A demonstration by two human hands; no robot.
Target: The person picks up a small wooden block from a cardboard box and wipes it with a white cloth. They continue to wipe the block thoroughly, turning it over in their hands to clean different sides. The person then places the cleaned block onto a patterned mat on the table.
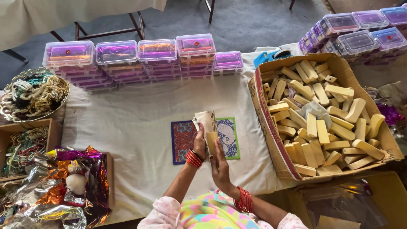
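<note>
Left hand [199,143] grips cloth pouch [206,120] — right hand [219,163] presses wooden block [211,139]

Your left hand [199,144] and right hand [220,163] meet over two patterned cards [182,142] on the table cloth [135,123]. Right of your grip sits a cardboard box [267,127] holding wooden blocks [322,123]. Beyond it, stacked plastic cases [157,57]. Left, a tray of beaded jewellery [34,93].

Stacks of clear plastic boxes [140,59] along the desk's far edge, cardboard box of wooden blocks [324,116] at the right edge, tray of beaded jewellery [34,93] at the left edge, crinkled foil wrappers [63,186] by the near left corner
</note>
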